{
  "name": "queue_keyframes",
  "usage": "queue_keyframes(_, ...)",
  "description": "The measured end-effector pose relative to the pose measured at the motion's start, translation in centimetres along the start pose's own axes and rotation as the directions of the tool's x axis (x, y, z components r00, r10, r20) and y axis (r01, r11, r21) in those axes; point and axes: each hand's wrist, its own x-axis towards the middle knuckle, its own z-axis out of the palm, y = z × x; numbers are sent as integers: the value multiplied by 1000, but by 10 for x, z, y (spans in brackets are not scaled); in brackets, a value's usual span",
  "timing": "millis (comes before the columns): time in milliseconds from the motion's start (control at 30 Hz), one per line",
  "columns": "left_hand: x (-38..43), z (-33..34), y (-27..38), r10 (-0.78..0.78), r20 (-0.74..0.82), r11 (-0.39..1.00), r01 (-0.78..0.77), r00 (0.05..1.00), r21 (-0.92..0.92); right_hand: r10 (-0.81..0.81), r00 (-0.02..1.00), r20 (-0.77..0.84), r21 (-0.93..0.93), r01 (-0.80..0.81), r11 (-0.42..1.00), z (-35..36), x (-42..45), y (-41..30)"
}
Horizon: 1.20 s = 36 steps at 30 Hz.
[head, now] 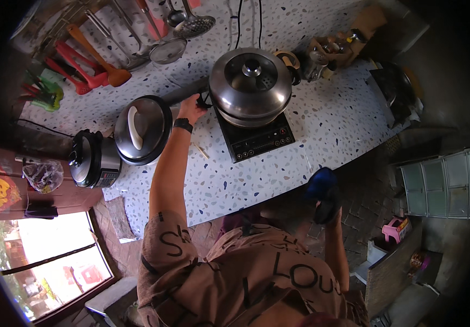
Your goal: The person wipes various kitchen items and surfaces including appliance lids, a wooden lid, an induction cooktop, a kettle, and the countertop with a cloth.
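Note:
A stainless steel pot (243,122) stands on a black induction cooker (259,141), under a domed steel lid (271,98) with a glass ring and a black knob. At the pot's left side, my left hand (192,108) has its fingers around a small black part that looks like the side handle. My right hand (329,210) hangs low past the counter's front edge, gripping a dark blue and black item (322,184); blur leaves its kind unclear, perhaps a cloth or mitt. The hand is largely hidden behind it.
Left of my forearm are a lidded electric pan (147,135) and an electric pressure cooker (96,163). A small stick (201,150) lies on the speckled counter (243,180). Ladles and red spatulas (89,77) hang at the back wall; a condiment box (333,51) stands back right.

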Motion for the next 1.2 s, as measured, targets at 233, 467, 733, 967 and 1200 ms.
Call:
queue_keyframes(233, 28, -11, -2, -87, 20, 996, 87, 996, -2, -268, 961, 65, -63, 272, 960, 105, 141, -73)
queue_keyframes(467, 0, 12, -11, 43, -60, 997, -47, 997, -63, -700, 568, 433, -650, 735, 194, 159, 295, -113)
queue_keyframes(733, 0, 9, -13, 69, -46, 996, -72, 997, -61, -550, 649, 525, -382, 758, 529, 169, 413, -71)
queue_keyframes(967, -16, 23, -3, 87, -148, 996, -89, 985, -7, -124, 893, 432, 76, 101, 992, 149, 432, -52)
queue_keyframes(1200, -127, -10, -19, 187, -141, 978, -198, 972, -71, -477, 498, 724, -314, 854, 414, 171, 337, -88)
